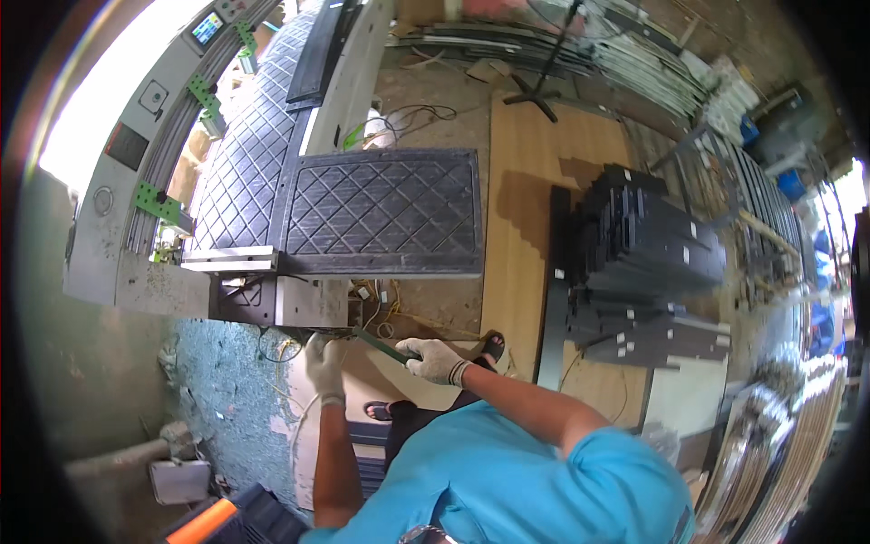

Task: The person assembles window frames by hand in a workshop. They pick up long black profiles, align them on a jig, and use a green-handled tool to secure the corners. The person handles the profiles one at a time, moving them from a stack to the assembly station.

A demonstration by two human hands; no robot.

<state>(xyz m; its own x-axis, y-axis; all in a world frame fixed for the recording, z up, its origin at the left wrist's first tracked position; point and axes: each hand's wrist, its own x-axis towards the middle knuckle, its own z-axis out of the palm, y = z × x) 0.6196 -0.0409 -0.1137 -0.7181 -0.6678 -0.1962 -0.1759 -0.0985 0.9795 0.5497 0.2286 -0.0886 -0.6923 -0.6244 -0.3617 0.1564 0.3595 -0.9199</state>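
Note:
My right hand, in a pale knit glove, is closed round one end of a narrow dark green strip. The strip slants up and left, its far end close to my left hand. My left hand, gloved the same way, is raised with its fingers loosely apart, and I see nothing held in it. Just beyond both hands is the end of a long machine bed. Across that bed lies a dark panel with a raised diamond pattern, sticking out to the right. A second patterned panel lies along the bed.
A grey machine frame with green brackets runs up the left. Stacked dark boards stand at right on wood-coloured sheets. Cables hang under the bed. Blue litter covers the floor at left, near an orange-and-black item.

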